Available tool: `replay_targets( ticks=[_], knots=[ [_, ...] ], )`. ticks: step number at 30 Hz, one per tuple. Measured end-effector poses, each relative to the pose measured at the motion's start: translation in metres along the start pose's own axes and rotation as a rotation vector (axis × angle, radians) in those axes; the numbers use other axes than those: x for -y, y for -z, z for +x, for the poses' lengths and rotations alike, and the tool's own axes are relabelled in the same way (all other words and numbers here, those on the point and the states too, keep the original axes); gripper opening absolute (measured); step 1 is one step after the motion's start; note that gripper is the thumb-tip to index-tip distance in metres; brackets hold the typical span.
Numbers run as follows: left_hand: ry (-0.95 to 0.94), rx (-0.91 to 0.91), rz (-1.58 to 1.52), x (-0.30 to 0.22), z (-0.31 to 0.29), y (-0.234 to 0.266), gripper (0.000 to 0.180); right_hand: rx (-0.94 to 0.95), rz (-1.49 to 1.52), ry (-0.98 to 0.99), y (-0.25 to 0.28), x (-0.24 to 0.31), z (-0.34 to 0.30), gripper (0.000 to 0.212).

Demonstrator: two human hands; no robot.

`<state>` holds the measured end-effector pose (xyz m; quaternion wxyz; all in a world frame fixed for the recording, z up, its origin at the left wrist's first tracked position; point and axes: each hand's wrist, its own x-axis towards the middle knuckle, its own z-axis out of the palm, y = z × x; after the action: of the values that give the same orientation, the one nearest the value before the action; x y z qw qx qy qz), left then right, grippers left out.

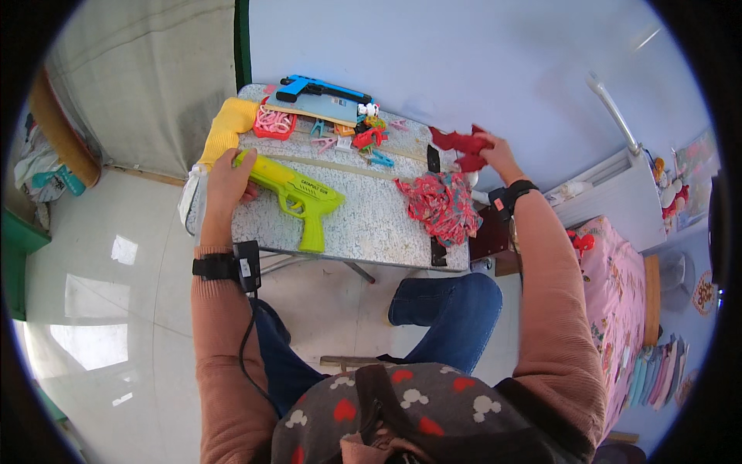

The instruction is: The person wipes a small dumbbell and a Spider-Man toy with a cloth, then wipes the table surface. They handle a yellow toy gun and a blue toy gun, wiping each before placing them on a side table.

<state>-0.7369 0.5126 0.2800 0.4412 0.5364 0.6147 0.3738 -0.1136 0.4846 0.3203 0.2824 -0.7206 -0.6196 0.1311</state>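
My left hand (226,184) is closed round the muzzle end of a lime-green toy gun (297,192), whose handle points toward me over the tabletop. At the table's far right corner, my right hand (501,157) pinches a dark red cloth (461,145) that hangs crumpled from the fingers. Just nearer to me than that cloth lies a bunched red floral cloth (440,207), apart from both hands. Beside my left hand, a yellow knitted cloth (229,130) drapes over the table's left edge.
The speckled table (363,224) carries a blue and black toy gun (323,89) on a light blue book (317,107) at the back. Nearby are a red basket (274,124) of pink rings and several clothes pegs (379,158). A pink floral bed (610,301) stands right.
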Motion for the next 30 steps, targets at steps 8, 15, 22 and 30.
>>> replay_targets(
  ticks=[8, 15, 22, 30],
  knots=[
    [-0.022, 0.000, -0.272, 0.003, 0.000, 0.008, 0.061, 0.150, 0.620, 0.106, 0.018, 0.174, -0.057, 0.053],
    [-0.035, -0.031, -0.293, 0.005, -0.006, 0.030, 0.045, 0.343, 0.501, 0.352, -0.095, 0.214, -0.137, 0.055],
    [-0.051, 0.079, -0.352, 0.009, -0.013, 0.034, 0.040, 0.109, 0.098, 0.308, -0.154, 0.200, -0.186, 0.053],
    [-0.127, 0.043, -0.516, 0.002, -0.032, 0.014, 0.042, -0.032, 0.329, 0.194, -0.111, 0.221, -0.230, 0.049]
  ],
)
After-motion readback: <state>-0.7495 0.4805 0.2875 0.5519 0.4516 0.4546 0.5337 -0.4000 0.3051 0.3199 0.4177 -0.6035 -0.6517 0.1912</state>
